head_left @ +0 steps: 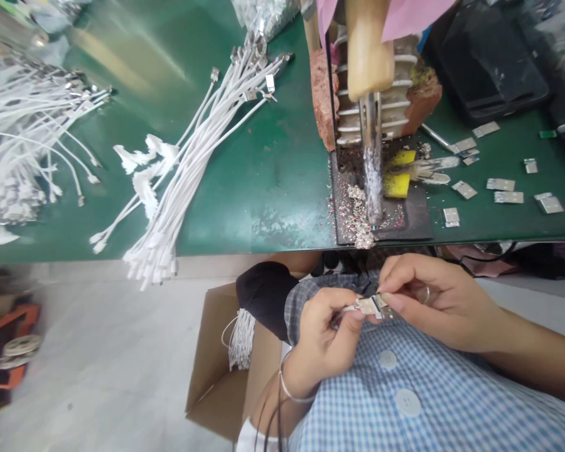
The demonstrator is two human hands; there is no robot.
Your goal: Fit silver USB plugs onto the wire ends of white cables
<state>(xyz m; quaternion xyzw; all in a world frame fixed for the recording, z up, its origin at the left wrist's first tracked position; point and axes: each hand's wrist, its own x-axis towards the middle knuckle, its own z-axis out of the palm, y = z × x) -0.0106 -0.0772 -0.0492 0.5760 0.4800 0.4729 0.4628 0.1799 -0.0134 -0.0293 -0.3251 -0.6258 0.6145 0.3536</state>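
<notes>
In front of the checked garment (pixel 452 370), the left hand (pixel 328 336) has a narrow grip on the cable end of a small metal connector (pixel 368 306). The right hand (pixel 435 301) pinches its other end between thumb and forefinger, so the connector lies between both hands, just off the bench (pixel 287 169). Down to the left, an open box (pixel 219 336) holds white cables (pixel 242 342).

At the bench's near edge, a wooden-handled iron (pixel 370 125) points down over a dark plate (pixel 417 220) strewn with crumbs, beside a yellow sponge (pixel 398 186). Metal shells (pixel 508 197) lie scattered to the right. Leftward, a cable bundle (pixel 200 157) overhangs the edge, with another heap (pixel 23 150) beyond. A clear bag (pixel 275 17) sits at the back.
</notes>
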